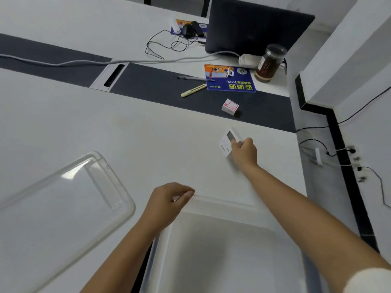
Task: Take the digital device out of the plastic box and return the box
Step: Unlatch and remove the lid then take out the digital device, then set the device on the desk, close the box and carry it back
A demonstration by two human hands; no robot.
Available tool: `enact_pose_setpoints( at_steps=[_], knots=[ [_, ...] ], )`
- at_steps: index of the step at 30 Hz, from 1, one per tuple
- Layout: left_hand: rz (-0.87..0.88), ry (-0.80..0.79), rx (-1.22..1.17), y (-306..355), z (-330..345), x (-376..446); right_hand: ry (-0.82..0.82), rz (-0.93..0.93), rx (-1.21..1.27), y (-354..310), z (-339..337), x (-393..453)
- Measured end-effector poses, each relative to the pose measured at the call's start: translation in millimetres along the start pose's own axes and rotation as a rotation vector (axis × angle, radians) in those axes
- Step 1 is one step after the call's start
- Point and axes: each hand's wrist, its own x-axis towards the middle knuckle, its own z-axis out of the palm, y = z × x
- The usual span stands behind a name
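Head view: R hand [244, 153] grips device [229, 142], out of box, at the desk [148, 134] well past L hand [169, 197], which pinches box [222, 250] rim. Set device flat, let go, then lid [63, 197] left of L hand goes on. Device print too small; mousepad [230, 78] text unreadable.

White desks, dark divider strip, white walls.
A dark strip [190, 96] runs behind the near white desk [105, 127]; beyond the strip stands a second white desk [84, 24]. Right of the strip, white wall [349, 49] with black skirting [342, 144].
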Motion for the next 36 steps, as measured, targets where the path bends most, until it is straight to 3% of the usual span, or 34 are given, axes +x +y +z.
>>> enact_pose_setpoints(
  at_steps=[8,26,30,36],
  knots=[
    [-0.057,-0.003,-0.104,0,-2,3,0.099,0.066,0.008,3,46,41],
    [-0.096,-0.011,-0.124,2,-2,2,-0.031,0.086,-0.009,1,42,38],
    [-0.100,0.102,-0.203,1,-9,-5,-0.189,-0.077,-0.187,-11,28,1],
    [-0.238,0.486,-0.183,-41,-55,-49,-0.446,-0.450,-0.344,-52,59,-79]
  ],
)
